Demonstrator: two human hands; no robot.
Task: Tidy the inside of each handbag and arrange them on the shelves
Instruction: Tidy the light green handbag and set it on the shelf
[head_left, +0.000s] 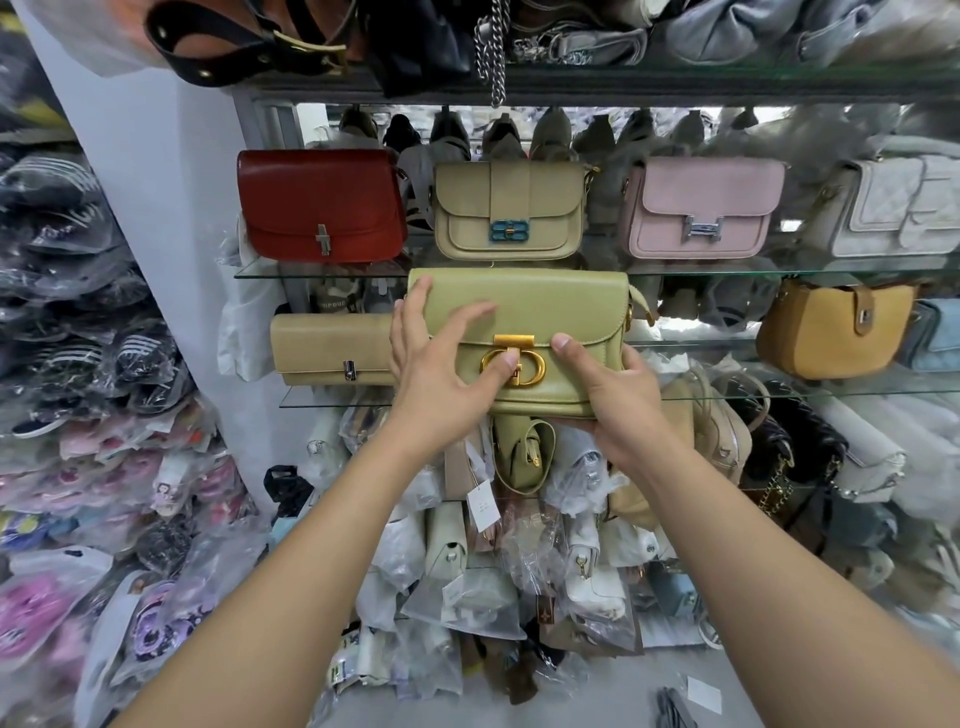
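Before crowded glass shelves (727, 399), the green handbag (545, 306) lies level along the shelf edge. The right hand (618, 405) grips its underside; the left hand (436, 364) has its fingers (467, 314) splayed and its thumb on the gold clasp (524, 358).

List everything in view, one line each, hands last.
green handbag: one, olive, held before the glass shelves
gold clasp: one, gold, on the green handbag's flap
red handbag: one, red, upper shelf, far left
beige handbag: one, beige with a teal clasp, upper shelf, right of the red one
pink handbag: one, pink, upper shelf, further right
quilted handbag: one, pale grey, upper shelf, far right
beige clutch: one, beige, lower shelf, left
mustard handbag: one, mustard, lower shelf, right
wrapped bags: many, mostly white and beige, piled below
wrapped goods: many, mixed colours, stacked at left
left hand: fingers spread on the flap, thumb on the clasp
right hand: holds the green handbag from beneath
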